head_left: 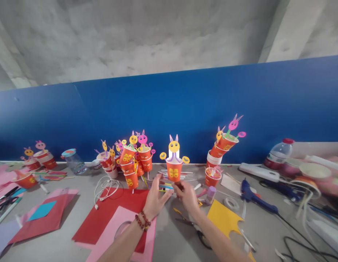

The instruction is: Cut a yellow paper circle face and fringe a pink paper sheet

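Upright orange paper cup (173, 174), bunny topper (173, 146) axis vertical, near side of cup, left hand (155, 199) grip open, right hand (188, 195) grip pinched shut

Your grey table (171, 233) carries red paper (103, 214), pink paper (117, 222) and yellow paper (223, 218). They lie flat, near you. Farther back stand cup stacks (130, 167) and one lone cup (173, 171). A white cable (105, 187) lies to your left, a glue gun (251, 196) to your right.

Left hand (156, 198), right hand (188, 196) near cup (173, 173)

The forearms are bare, and a red bead bracelet (142, 220) rings the wrist of the left hand (155, 198).
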Action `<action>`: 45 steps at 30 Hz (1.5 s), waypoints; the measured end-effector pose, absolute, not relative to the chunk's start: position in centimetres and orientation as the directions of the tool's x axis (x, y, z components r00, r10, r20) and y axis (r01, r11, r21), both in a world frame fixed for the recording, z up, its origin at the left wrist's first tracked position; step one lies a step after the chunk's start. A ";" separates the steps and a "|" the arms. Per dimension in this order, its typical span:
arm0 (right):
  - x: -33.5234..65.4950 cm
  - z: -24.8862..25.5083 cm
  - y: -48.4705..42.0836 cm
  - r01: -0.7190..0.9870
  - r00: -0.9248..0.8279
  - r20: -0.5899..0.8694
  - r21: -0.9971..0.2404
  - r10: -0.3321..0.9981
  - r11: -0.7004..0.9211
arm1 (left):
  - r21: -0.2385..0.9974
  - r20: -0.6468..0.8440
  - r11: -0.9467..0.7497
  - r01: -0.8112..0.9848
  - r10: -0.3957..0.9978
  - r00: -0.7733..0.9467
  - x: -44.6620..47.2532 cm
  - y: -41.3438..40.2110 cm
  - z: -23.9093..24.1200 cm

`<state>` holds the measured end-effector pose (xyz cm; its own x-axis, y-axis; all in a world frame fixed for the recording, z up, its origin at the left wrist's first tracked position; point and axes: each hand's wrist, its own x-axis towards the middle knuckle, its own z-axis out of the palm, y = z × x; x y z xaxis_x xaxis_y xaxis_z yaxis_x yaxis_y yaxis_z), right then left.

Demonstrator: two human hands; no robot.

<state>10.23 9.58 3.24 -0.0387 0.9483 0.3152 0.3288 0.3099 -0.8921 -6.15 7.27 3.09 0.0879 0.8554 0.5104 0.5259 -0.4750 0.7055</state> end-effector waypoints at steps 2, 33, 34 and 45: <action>10.0 3.9 11.4 0.355 -0.008 0.341 -0.878 0.940 0.321 | 0.662 0.494 -0.473 0.582 0.859 0.136 -7.2 6.8 2.1; 6.9 3.5 20.2 0.594 0.010 0.342 -0.758 0.940 0.270 | 0.218 0.295 -0.439 0.872 0.881 0.370 -4.9 15.9 -1.5; 6.6 3.3 20.4 0.597 0.005 0.335 -0.757 0.942 0.266 | 0.223 0.297 -0.454 0.863 0.874 0.384 -4.9 15.4 -1.6; 4.8 1.1 22.7 0.593 -0.076 0.235 -0.770 0.969 0.234 | 0.267 0.332 -0.479 0.836 0.860 0.387 -8.7 11.6 -2.5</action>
<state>4.79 22.66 1.10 -0.0763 0.9689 0.2354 0.5935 0.2338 -0.7701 -8.69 11.59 -2.48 0.3869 0.8603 0.3321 0.8361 -0.4791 0.2672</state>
